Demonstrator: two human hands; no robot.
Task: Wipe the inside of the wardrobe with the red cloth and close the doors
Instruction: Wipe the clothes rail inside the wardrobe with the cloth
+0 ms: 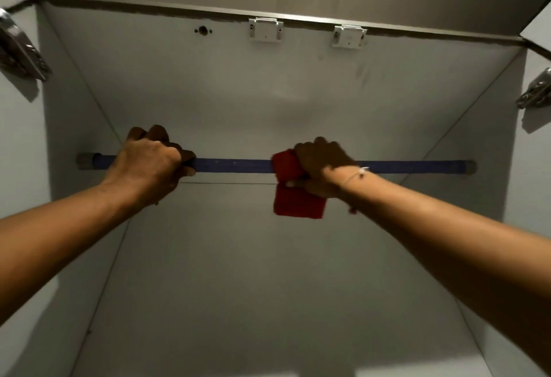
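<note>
- A blue rod (232,165) runs crosswise inside the white wardrobe (268,84), its grey end caps meeting the two side walls.
- The left hand (149,162) is clenched bare around the rod, toward its left end, fingers curled over the top.
- The right hand (319,165) grips the rod right of its middle, with the red cloth (295,197) pressed between palm and rod.
- The cloth wraps over the rod just left of the right hand's fingers, and a folded flap hangs below the rod under that hand.
- A thin bracelet (357,174) circles the right wrist, just in front of the rod.
- Above the rod, at the front edge of the top panel, sit two white catches (266,29) side by side, with a small hole (203,30) to their left.
- Metal hinges (21,48) show at the far left and far right, above rod level.
</note>
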